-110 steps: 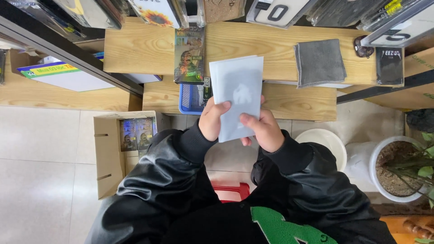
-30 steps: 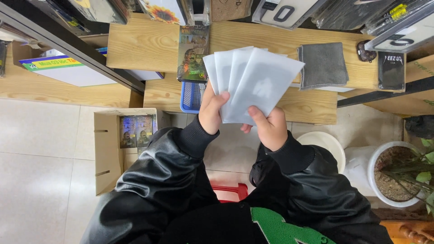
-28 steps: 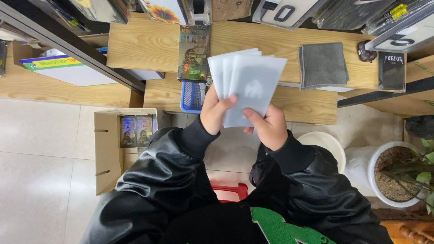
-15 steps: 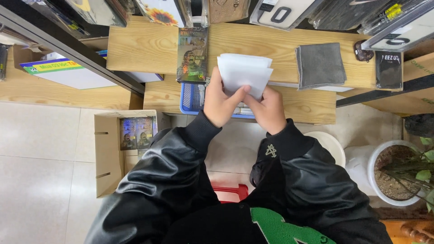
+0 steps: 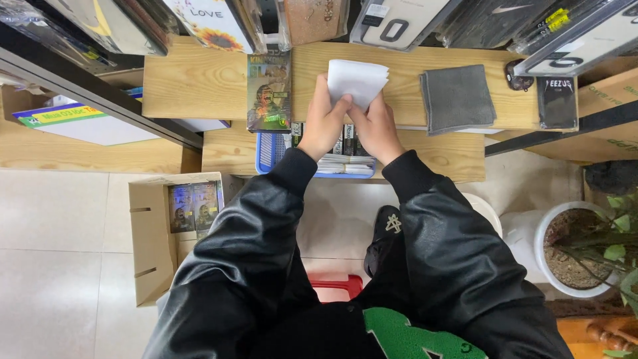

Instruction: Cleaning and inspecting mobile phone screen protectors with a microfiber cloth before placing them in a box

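The left hand and the right hand both hold a stack of white sheets. The fingers are curled tight around its lower edge. The stack is over the wooden shelf, between a game case and a grey cloth. A blue basket sits just below the hands.

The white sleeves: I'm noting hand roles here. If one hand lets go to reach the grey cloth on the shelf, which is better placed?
Probably the right hand: the grey cloth lies on its side, while the left hand could keep the white sleeves.
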